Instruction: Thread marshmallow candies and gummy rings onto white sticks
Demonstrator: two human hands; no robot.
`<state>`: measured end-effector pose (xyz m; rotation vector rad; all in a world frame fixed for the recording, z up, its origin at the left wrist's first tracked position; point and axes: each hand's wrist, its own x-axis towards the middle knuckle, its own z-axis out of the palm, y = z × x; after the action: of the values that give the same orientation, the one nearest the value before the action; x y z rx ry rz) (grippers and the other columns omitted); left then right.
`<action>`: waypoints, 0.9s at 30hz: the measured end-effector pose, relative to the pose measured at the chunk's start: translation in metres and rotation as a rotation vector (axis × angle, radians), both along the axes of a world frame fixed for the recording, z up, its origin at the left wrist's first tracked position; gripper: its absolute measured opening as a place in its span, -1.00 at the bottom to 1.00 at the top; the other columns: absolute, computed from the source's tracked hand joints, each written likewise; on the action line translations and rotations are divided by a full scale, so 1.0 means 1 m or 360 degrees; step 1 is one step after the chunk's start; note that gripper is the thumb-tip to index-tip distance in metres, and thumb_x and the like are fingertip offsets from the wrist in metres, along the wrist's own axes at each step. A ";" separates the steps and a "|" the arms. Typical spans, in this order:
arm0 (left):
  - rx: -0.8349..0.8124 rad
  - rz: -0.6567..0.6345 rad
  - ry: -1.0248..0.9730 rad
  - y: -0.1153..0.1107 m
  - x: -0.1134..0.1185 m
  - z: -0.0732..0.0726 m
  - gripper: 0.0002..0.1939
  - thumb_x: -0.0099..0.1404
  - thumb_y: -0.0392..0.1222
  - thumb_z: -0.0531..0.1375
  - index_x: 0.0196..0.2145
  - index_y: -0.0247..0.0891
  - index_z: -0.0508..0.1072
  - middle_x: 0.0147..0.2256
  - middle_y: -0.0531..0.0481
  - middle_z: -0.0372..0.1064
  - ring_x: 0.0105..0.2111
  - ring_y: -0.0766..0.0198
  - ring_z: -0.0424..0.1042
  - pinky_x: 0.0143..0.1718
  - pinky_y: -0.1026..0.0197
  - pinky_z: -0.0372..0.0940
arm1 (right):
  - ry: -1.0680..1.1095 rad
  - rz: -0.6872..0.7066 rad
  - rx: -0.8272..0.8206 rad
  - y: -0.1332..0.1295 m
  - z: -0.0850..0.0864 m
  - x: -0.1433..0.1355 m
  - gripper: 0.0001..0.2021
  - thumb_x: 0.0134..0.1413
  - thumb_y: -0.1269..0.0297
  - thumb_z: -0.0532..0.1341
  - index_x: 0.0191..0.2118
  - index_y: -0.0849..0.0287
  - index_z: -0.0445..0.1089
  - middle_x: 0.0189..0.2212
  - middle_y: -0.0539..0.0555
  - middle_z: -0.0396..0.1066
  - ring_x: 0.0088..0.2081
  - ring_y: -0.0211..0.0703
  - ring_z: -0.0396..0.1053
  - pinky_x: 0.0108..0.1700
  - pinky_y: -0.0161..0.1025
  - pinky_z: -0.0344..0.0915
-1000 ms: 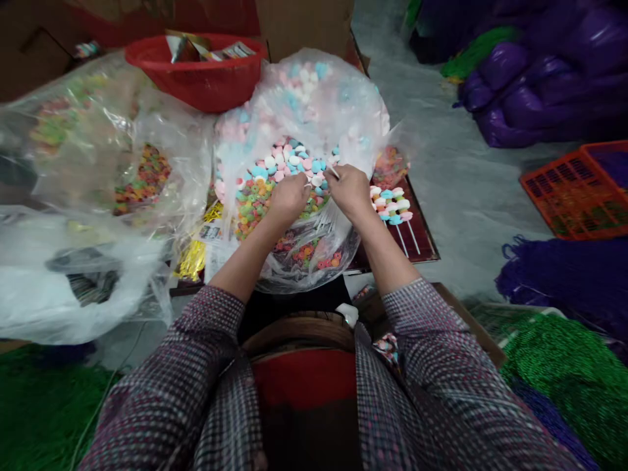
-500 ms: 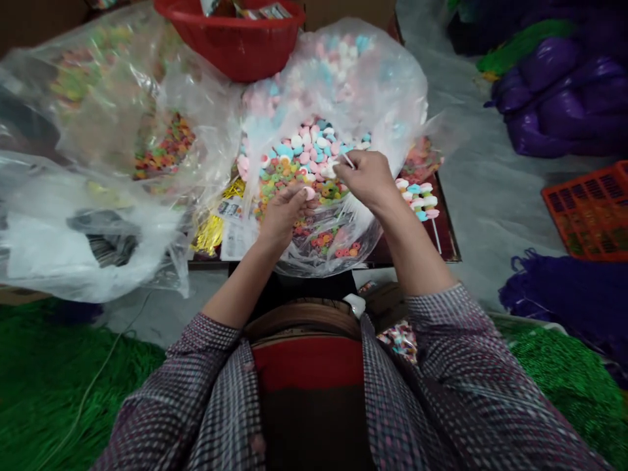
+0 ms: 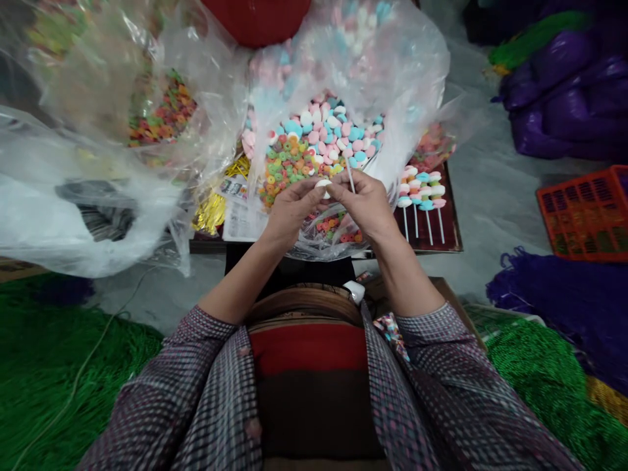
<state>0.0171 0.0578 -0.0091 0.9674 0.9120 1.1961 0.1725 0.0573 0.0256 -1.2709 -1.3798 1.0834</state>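
Observation:
My left hand (image 3: 293, 210) is closed, its thumb and fingers pinching a pale marshmallow (image 3: 322, 186). Against the other side of that marshmallow press the fingertips of my right hand (image 3: 369, 204), which is closed too. A thin white stick (image 3: 349, 171) rises slantwise from the right hand's fingers; its lower end is hidden. Both hands are above an open clear plastic bag of loose pink, blue and white marshmallows (image 3: 318, 127) and ring-shaped gummies (image 3: 289, 163). Right of my right hand, several marshmallow skewers (image 3: 424, 190) lie side by side on the dark table (image 3: 449, 229).
A second plastic bag with gummy rings (image 3: 169, 111) lies to the left. Gold twist ties (image 3: 210, 212) sit beside the printed paper (image 3: 245, 219). A red basin (image 3: 260, 19) stands behind. An orange crate (image 3: 586, 212) and purple bundles (image 3: 559, 98) are on the floor at right.
My right hand has come down and in to meet my left at the marshmallow. The stick now points more upright. The view has shifted, showing more of the skewers.

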 end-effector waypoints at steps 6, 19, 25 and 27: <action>-0.0197 0.0083 -0.0026 0.001 0.000 0.002 -0.88 0.28 -0.26 0.35 -0.19 -0.23 0.58 -0.36 0.08 0.60 -0.43 0.41 0.58 -0.35 0.35 0.49 | 0.0103 -0.0080 -0.0075 -0.028 0.013 0.004 -0.58 0.33 -0.20 0.14 0.00 0.00 0.46 -0.27 -0.01 0.51 -0.48 -0.34 0.27 -0.51 -0.38 0.23; -0.0113 0.0095 -0.0011 0.000 -0.005 -0.005 -0.83 0.31 -0.23 0.38 -0.12 -0.14 0.61 -0.28 0.09 0.62 -0.33 0.38 0.60 -0.17 0.25 0.53 | -0.0520 0.0049 0.0059 -0.065 -0.003 -0.007 -0.70 0.37 0.16 0.10 -0.05 0.11 0.55 -0.53 -0.02 0.46 -0.42 -0.17 0.43 -0.28 -0.21 0.34; -0.0062 0.0209 0.0116 0.000 -0.004 -0.005 -0.85 0.31 -0.18 0.38 -0.14 -0.15 0.62 -0.23 0.04 0.61 -0.23 0.29 0.62 -0.16 0.20 0.53 | -0.0639 0.0041 0.0088 -0.065 -0.001 -0.007 -0.73 0.34 0.17 0.13 -0.12 0.09 0.57 -0.57 -0.04 0.43 -0.43 -0.15 0.42 -0.24 -0.19 0.33; 0.0013 0.0247 0.0215 -0.002 -0.004 -0.002 -0.85 0.29 -0.22 0.37 -0.15 -0.14 0.62 -0.23 0.04 0.62 -0.21 0.28 0.61 -0.16 0.21 0.51 | -0.0640 0.0027 0.0082 -0.066 -0.001 -0.007 -0.74 0.33 0.18 0.13 -0.16 0.10 0.57 -0.58 -0.04 0.43 -0.44 -0.16 0.41 -0.24 -0.19 0.32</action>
<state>0.0133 0.0559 -0.0112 1.0073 1.1066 1.2770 0.1655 -0.0089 0.0248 -1.4958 -1.7053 0.8231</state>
